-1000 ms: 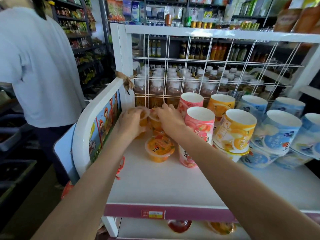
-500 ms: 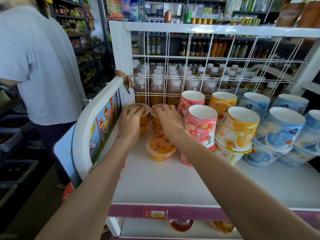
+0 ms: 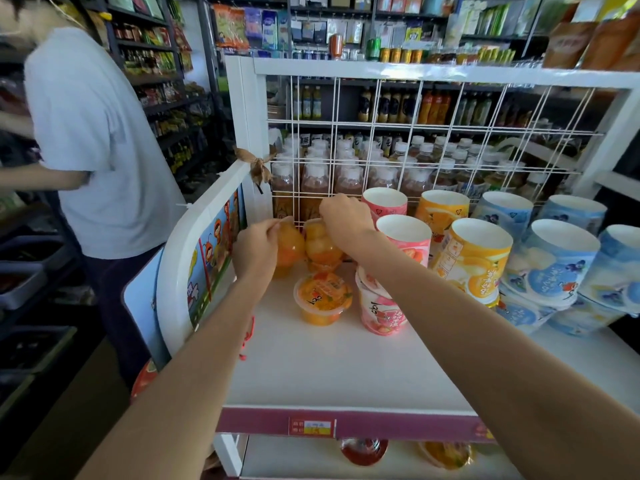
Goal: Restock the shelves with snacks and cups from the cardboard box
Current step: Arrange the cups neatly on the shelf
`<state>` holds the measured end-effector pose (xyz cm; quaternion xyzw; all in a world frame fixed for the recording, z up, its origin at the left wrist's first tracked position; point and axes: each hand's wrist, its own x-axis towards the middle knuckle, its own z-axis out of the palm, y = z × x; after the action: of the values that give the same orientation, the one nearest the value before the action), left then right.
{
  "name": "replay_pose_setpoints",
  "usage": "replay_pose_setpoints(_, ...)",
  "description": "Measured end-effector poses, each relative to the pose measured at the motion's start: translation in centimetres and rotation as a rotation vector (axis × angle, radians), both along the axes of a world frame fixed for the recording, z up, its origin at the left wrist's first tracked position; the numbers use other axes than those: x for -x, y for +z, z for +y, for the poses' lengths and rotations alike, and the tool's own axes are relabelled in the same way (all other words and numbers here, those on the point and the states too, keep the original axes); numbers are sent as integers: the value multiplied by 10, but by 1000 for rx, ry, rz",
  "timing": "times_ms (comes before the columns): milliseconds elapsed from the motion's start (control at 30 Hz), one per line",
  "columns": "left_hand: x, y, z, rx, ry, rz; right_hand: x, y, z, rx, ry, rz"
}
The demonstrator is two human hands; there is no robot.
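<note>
bystander in white shirt (image 3: 97, 140), bottled drinks (image 3: 349, 168)

Dark store shelves (image 3: 166, 109) are lining the aisle, a white wire grid (image 3: 415, 140) is backing the shelf, and a person in a pale shirt (image 3: 93, 140) is standing left

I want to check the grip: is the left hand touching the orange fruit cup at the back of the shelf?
Touching. The head view shows the left hand with its fingers curled round the orange fruit cup, with no gap between them.
</note>
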<state>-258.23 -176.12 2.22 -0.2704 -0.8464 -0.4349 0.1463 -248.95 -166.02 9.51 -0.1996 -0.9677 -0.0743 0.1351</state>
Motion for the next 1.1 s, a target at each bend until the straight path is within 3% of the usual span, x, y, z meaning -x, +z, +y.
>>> replay_pose_setpoints(133,5,10,8,-63,62,-178,5,9,5,69,-48,41)
replay_pose_setpoints(233,12,19,17,-13,79,-169,13,7,4,96,-62,0)
replay_pose_setpoints(333,13,18,21,110,-10,51,24,-3,4,54,-13,-22)
replay_pose_setpoints(400,11,16,19,319,1,327,26,-5,9,-16,44,-52)
replay_pose_setpoints(467,10,18,15,485,39,476,23,-5,16,-99,108,-144)
replay_pose_setpoints(567,8,22,15,630,32,441,18,-6,21,-183,172,-257)
replay_pose_setpoints(667,8,20,14,718,26,264,16,-15,20,-284,213,-372)
replay_pose_setpoints(733,12,17,11,745,58,190,17,-22,20,-357,218,-406)
replay_pose_setpoints(933,13,10,4,667,194,325,21,-26,18,-434,229,-337)
replay_pose_setpoints(1100,9,13,7,490,177,249,14,-6,17,-87,111,-119)
